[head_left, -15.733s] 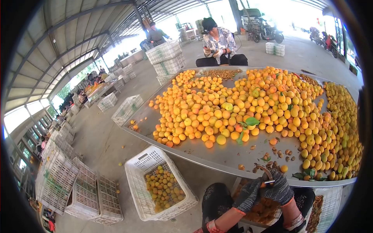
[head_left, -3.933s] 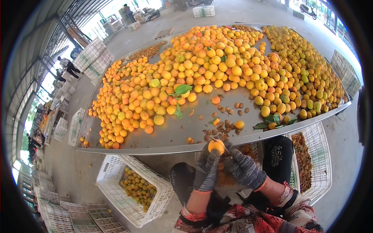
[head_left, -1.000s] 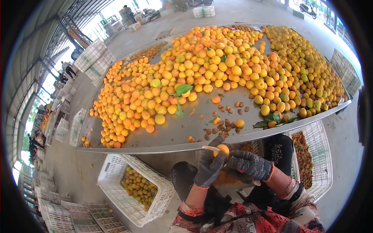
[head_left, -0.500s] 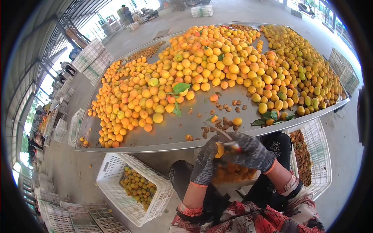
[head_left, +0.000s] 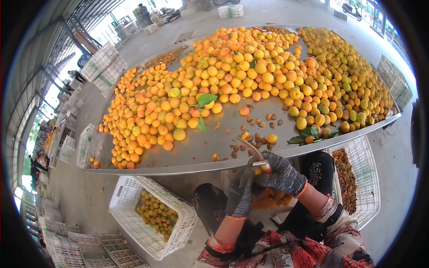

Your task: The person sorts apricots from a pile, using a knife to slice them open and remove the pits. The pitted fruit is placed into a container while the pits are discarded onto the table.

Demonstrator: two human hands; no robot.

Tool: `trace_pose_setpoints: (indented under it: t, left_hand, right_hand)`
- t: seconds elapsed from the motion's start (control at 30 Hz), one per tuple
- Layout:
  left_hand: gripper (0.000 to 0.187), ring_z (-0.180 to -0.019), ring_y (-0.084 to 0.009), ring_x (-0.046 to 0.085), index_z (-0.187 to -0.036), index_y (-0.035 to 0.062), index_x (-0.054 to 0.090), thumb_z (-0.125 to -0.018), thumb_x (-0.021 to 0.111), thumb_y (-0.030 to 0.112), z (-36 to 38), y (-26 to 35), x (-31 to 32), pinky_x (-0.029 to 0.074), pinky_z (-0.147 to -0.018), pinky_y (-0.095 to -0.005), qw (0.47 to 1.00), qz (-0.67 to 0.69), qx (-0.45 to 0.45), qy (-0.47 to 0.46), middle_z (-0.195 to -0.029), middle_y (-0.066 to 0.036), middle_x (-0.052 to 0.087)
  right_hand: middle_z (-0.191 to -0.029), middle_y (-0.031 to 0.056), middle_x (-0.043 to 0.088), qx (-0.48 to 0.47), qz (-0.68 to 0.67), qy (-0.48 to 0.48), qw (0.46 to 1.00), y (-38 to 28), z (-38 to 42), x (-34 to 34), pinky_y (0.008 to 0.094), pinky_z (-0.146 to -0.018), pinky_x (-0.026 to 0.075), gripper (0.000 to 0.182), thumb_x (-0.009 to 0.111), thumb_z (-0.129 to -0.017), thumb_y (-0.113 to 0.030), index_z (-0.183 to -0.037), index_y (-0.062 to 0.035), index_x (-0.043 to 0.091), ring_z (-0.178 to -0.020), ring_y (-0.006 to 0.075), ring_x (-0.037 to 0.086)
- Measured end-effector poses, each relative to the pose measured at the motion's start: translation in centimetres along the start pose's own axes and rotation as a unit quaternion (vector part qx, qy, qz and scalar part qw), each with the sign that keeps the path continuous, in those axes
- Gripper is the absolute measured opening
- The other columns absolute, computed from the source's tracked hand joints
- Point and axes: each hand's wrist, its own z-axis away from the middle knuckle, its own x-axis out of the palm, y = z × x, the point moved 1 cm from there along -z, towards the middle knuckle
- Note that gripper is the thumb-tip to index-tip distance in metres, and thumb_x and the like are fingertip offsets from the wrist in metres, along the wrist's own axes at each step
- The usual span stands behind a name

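The grip of the right hand (head_left: pixel 281 175) is closed around the knife (head_left: pixel 261 159), whose curved blade points up and away, toward the desk (head_left: pixel 190 156). The left hand (head_left: pixel 240 191) is just beside it, fingers bent; I cannot tell if its grip has something inside. Below the hands there are orange fruit pieces (head_left: pixel 271 199). On the desk, small brown pits (head_left: pixel 258 139) lie near the front edge, and farther is the big pile of orange fruits (head_left: pixel 223 73).
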Motion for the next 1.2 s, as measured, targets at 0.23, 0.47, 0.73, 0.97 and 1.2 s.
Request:
trace_pose_setpoints:
  t: [0.23,0.47,0.73,0.97,1.2]
  left_hand:
    - [0.030,-0.096,-0.0172,0.054,-0.113,0.0001,0.049,-0.093,0.040,0.020,0.1,2.6,0.1,0.046,-0.080,-0.0298,0.950,0.245,-0.193,-0.020,-0.109,-0.014,0.054]
    - [0.031,-0.102,-0.0112,0.050,-0.118,-0.0008,0.049,-0.089,0.050,0.010,-0.1,-2.1,1.8,0.040,-0.088,-0.0233,0.916,0.366,-0.143,0.081,-0.112,-0.008,0.054]
    - [0.036,-0.102,-0.0094,0.047,-0.121,0.0020,0.046,-0.087,0.053,0.008,-0.4,-2.5,0.8,0.040,-0.087,-0.0214,0.929,0.344,-0.105,0.083,-0.115,-0.005,0.051]
    - [0.041,-0.106,-0.0089,0.045,-0.125,0.0023,0.043,-0.086,0.054,0.009,-0.3,-1.0,0.2,0.038,-0.089,-0.0220,0.966,0.250,-0.028,0.057,-0.118,-0.004,0.048]
    - [0.035,-0.105,-0.0131,0.048,-0.121,0.0011,0.045,-0.089,0.050,0.015,-0.6,-0.8,-0.5,0.041,-0.087,-0.0241,0.878,0.431,-0.201,0.048,-0.115,-0.008,0.052]
  right_hand:
    - [-0.100,0.0053,0.057,0.200,-0.421,0.112,0.877,-1.5,0.7,0.6,0.0272,-0.066,0.050,0.039,0.059,-0.079,-0.015,-0.115,-0.0058,0.046,-0.077,0.0122,0.057]
    - [-0.096,0.0045,0.058,0.105,-0.392,0.085,0.910,-0.5,0.0,1.3,0.0246,-0.075,0.046,0.033,0.058,-0.074,-0.001,-0.107,-0.0036,0.050,-0.087,0.0118,0.054]
    - [-0.090,0.0116,0.058,-0.062,0.087,0.070,0.992,0.7,-0.1,1.3,0.0316,-0.073,0.046,0.026,0.059,-0.072,-0.001,-0.098,-0.0029,0.055,-0.082,0.0230,0.058]
    - [-0.086,0.0107,0.059,0.009,0.020,0.090,0.996,2.0,0.4,0.9,0.0313,-0.073,0.046,0.024,0.060,-0.074,-0.004,-0.098,-0.0028,0.055,-0.081,0.0240,0.058]
    - [-0.084,0.0042,0.058,0.197,-0.503,0.105,0.835,3.7,0.7,0.5,0.0238,-0.067,0.046,0.022,0.058,-0.082,-0.012,-0.102,-0.0053,0.053,-0.076,0.0131,0.056]
